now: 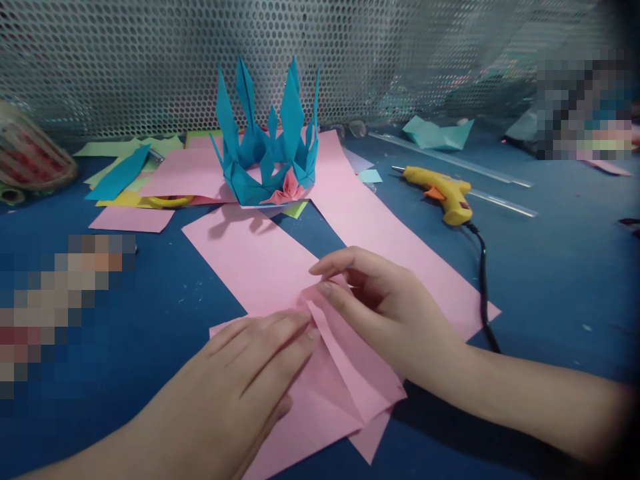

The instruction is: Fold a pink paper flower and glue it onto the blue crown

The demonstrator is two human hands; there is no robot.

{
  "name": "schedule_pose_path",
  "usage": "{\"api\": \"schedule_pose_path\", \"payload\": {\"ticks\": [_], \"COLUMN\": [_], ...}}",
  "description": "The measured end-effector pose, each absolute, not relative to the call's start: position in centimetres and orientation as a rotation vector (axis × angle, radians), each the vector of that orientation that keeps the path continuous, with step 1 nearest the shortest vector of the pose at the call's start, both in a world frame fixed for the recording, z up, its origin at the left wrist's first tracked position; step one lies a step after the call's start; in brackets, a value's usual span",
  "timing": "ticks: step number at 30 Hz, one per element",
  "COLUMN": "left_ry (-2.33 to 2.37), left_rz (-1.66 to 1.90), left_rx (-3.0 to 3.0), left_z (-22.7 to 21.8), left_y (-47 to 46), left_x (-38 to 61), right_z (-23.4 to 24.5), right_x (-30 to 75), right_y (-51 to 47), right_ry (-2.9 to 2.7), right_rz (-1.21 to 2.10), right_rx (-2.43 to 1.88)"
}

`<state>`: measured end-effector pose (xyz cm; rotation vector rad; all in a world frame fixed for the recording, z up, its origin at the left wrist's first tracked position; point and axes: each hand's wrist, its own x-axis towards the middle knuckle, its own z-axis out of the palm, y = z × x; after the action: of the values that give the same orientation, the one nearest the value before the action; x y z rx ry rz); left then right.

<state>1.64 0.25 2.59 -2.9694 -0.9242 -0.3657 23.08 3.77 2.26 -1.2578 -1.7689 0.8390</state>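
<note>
Both hands work on a folded sheet of pink paper (320, 387) low in the middle of the view. A raised crease runs down it towards the front. My left hand (255, 367) lies over its left part, fingers extended close together and pressing the paper down. At the upper edge, my right hand (387, 300) holds a lifted flap between the thumb and the curled fingers, with the index finger arched above. Some fingertips behind the flap are hidden. Other pink sheets (235, 250) lie beneath and beyond it.
A blue folded-paper crown (270, 160) with a pink paper flower (290, 190) stands behind. To the right lie a yellow glue gun (443, 190), its black cord (483, 280), clear glue sticks (450, 157) and a teal paper boat (437, 133). A jar (33, 150) stands left; perforated mesh (175, 60) bounds the back.
</note>
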Motion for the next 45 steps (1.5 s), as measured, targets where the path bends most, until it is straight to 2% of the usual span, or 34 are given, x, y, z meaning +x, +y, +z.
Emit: {"api": "schedule_pose_path", "payload": {"ticks": [8,31,45], "left_ry": [-0.669,-0.993,-1.003], "left_rz": [-0.149,-0.083,-0.126], "left_rx": [-2.910,-3.140,-3.195], "left_z": [2.4,3.4,3.3], "left_y": [0.4,1.4,1.7], "left_x": [0.8,0.7,1.2], "right_z": [2.6,2.1,2.5], "right_x": [24.1,23.9,24.4], "right_y": [3.8,3.7,3.6], "right_ry": [-2.041,-2.138,-2.129], "right_rz": [0.689,0.679,0.685], "right_rx": [-1.343,-1.389,-1.420]}}
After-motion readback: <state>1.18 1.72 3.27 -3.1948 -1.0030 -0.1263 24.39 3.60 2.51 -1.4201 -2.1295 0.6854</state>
